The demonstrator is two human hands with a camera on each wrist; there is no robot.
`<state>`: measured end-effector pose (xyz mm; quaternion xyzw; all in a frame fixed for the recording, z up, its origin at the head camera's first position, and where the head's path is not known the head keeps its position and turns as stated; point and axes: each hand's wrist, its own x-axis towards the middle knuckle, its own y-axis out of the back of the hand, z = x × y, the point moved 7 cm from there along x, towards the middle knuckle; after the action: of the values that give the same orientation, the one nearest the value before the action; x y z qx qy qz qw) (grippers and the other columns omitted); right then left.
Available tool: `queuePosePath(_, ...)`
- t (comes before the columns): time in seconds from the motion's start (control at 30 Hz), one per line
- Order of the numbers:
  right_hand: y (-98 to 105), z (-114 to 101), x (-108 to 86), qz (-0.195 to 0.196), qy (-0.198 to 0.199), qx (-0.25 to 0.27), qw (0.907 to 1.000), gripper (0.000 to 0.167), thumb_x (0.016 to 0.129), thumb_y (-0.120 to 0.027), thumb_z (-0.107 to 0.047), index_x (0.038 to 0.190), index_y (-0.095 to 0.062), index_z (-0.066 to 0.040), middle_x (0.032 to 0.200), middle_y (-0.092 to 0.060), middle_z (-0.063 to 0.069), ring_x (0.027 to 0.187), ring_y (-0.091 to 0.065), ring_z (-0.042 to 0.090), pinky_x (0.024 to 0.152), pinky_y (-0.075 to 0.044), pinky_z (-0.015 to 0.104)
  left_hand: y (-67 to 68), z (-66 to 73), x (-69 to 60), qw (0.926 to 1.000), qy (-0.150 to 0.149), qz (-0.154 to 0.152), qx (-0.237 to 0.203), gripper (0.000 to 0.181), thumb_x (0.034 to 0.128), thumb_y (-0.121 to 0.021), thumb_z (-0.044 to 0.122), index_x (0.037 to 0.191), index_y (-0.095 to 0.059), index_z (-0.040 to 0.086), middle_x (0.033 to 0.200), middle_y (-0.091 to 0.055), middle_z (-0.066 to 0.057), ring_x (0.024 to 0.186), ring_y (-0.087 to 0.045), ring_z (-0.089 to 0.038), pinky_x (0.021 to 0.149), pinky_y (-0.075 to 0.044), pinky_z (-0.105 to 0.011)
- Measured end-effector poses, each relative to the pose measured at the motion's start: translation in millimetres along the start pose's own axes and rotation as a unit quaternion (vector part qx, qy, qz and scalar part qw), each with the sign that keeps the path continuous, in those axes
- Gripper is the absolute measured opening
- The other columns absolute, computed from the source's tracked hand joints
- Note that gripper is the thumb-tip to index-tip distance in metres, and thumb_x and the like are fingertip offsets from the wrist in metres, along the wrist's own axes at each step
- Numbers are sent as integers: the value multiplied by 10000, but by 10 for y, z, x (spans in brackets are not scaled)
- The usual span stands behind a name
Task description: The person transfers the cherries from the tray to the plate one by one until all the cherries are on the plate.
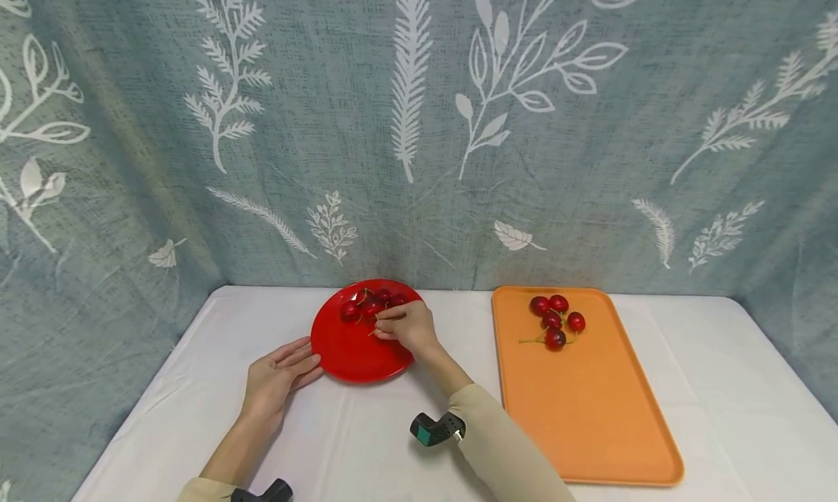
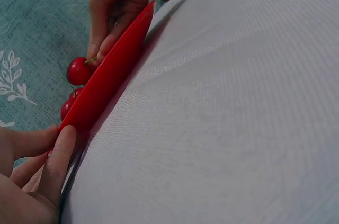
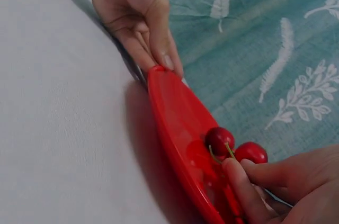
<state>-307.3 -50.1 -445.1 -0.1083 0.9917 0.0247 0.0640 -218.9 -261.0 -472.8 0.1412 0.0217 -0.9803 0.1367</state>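
Note:
A red plate stands on the white table, with several dark red cherries grouped toward its back. At the plate's left rim, my left hand grips the edge between thumb and fingers, seen also in the left wrist view. Over the plate's right part is my right hand; its thumb and forefinger pinch a green cherry stem. In the right wrist view, the pinched stem belongs to a cherry beside the fingertips, with another cherry close by.
To the right, an orange tray holds several cherries near its back end. A blue-green curtain with white leaf prints hangs behind the table and at both sides. White cloth covers the table.

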Motion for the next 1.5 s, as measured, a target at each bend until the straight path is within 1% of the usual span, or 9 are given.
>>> queuePosePath(0.2,-26,34,37,267,10,-141,9995,145,859,-700,47,970,-718,139,860,-722,219,729,-731,293,651,-601,281,-1,-6,2,9999,23,-24,-135,550,927,-656,43,1428,-443,-33,1276,-636,-119,902,-708,-86,821,-573,-274)
queuePosePath(0.4,-43,9,37,495,266,-670,9962,107,837,-726,43,904,-735,126,811,-722,201,675,-726,273,600,-592,248,0,-9,4,9999,8,-1,-122,557,922,-664,43,1428,-445,-33,1290,-627,-131,904,-707,-84,819,-574,-275)
queuePosePath(0.53,-36,-18,29,575,327,-807,9945,96,831,-731,43,884,-738,122,785,-721,190,650,-723,255,578,-586,231,-2,10,10,9999,-10,4,-113,548,922,-661,37,1424,-451,-32,1267,-642,-115,898,-707,-83,815,-576,-276)
queuePosePath(0.83,10,-49,3,549,232,-884,9943,94,841,-710,52,859,-730,142,767,-717,204,661,-725,278,572,-586,237,-19,22,-3,9999,-2,14,-120,538,925,-655,35,1419,-456,-37,1208,-673,-85,882,-714,-93,807,-578,-279)
queuePosePath(1.03,35,-60,-21,581,229,-1232,9904,79,834,-726,24,824,-753,97,748,-722,156,637,-723,234,558,-575,210,-9,20,7,9999,9,37,-112,542,929,-653,48,1425,-448,-34,1215,-671,-82,878,-715,-97,803,-579,-276)
queuePosePath(1.13,50,-66,-26,546,212,-1297,9898,75,829,-739,12,817,-758,84,734,-723,146,626,-721,226,551,-571,202,-10,16,12,9999,11,33,-110,536,930,-648,40,1423,-449,-35,1205,-674,-77,876,-716,-101,804,-579,-277)
queuePosePath(1.33,124,-120,-48,272,306,-1343,9901,82,838,-731,21,855,-750,99,759,-725,165,645,-724,235,578,-585,222,-6,11,28,10000,24,29,-76,543,929,-657,54,1425,-451,-28,1245,-656,-101,883,-714,-96,806,-579,-279)
queuePosePath(1.4,180,-166,-66,163,350,-1341,9902,90,846,-719,29,883,-746,107,776,-725,179,660,-726,243,591,-591,233,0,9,31,10000,39,28,-76,551,928,-661,63,1428,-449,-26,1257,-651,-104,883,-714,-94,805,-579,-278)
queuePosePath(1.5,312,-252,-93,93,410,-1269,9910,112,860,-702,34,922,-735,121,794,-724,201,674,-727,243,609,-598,247,1,8,36,9999,42,8,-95,550,927,-660,57,1428,-448,-27,1222,-670,-75,882,-714,-94,806,-579,-278)
